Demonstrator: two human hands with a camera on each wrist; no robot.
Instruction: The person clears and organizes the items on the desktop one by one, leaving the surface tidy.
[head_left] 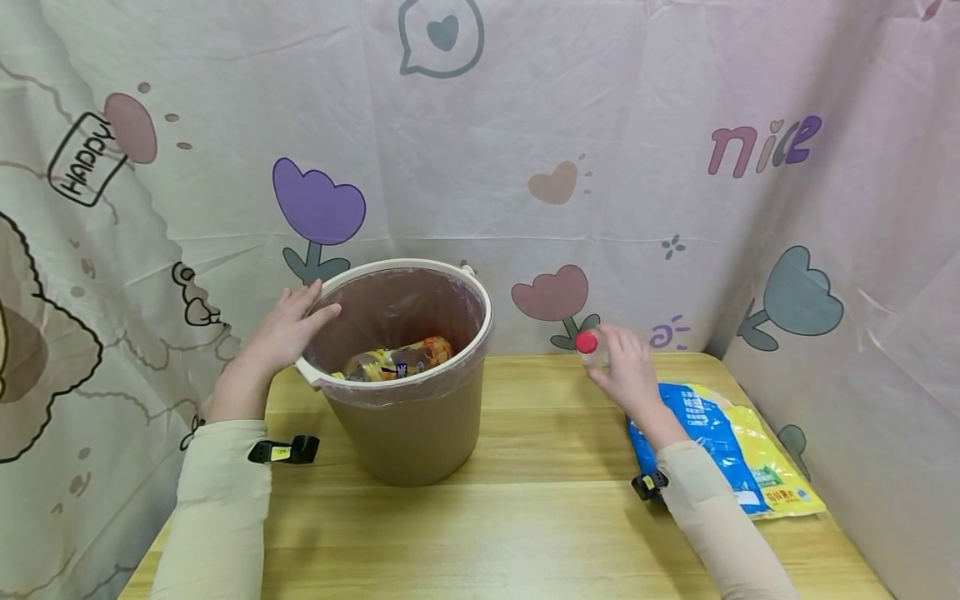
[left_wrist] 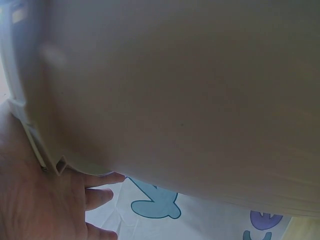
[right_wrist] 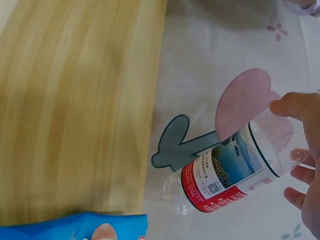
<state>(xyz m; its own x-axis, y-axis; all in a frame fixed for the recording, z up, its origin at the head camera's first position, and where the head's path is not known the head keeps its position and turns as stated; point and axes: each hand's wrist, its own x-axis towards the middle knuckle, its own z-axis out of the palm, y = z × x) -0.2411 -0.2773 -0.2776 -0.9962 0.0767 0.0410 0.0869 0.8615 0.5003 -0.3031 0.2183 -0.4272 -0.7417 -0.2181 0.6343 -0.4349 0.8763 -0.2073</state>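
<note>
With its thumb over the rim and fingers outside, my left hand (head_left: 288, 329) grips the edge of a brown trash bin (head_left: 412, 437). In the left wrist view, the fingers (left_wrist: 100, 198) show past the bin's outer wall (left_wrist: 175, 100). Inside the bin lies a plastic drink bottle (head_left: 397, 360) with a yellow and orange label, partly hidden by the rim. To the right of the bin, my right hand (head_left: 626, 371) holds a clear plastic bottle (right_wrist: 230, 167) up by its neck end. That bottle has a red cap (head_left: 587, 342) and a red and white picture label.
A blue and yellow plastic package (head_left: 712, 450) lies flat at the table's right, beneath my right forearm. The wooden table (head_left: 480, 542) ends at a printed cloth (head_left: 480, 167) hanging behind. A clear liner (head_left: 468, 375) folds over the bin's rim.
</note>
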